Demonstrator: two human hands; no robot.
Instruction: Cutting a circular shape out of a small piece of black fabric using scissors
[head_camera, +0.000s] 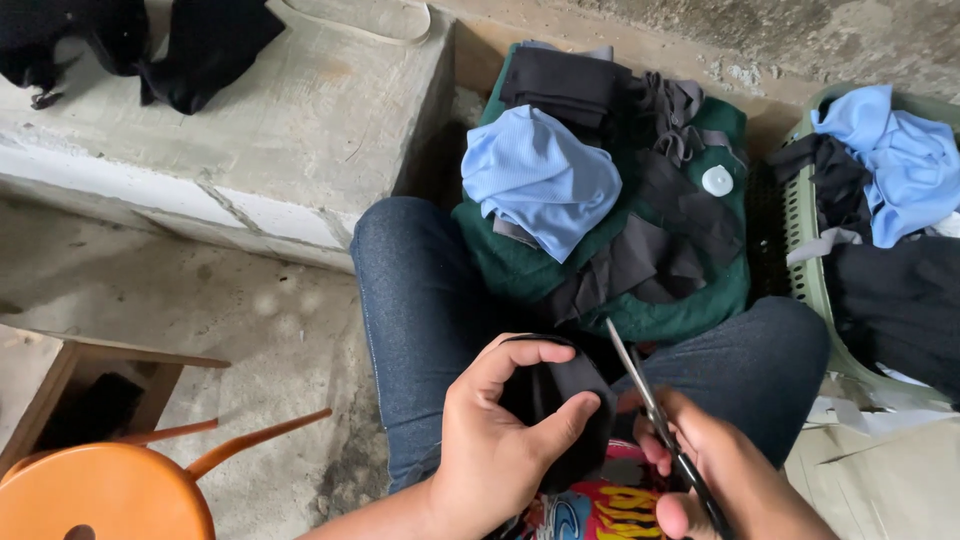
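Note:
My left hand grips a folded piece of black cloth over my lap. My right hand holds a pair of black-handled scissors, blades pointing up and away, right beside the cloth. Both hands hover above my knees in blue jeans. Just beyond my knees lies a dark green cloth heaped with a light blue garment and several black and grey fabric pieces.
A pale green laundry basket at the right holds blue and black clothes. A concrete step with black garments on it rises at upper left. An orange stool and a wooden box stand at lower left.

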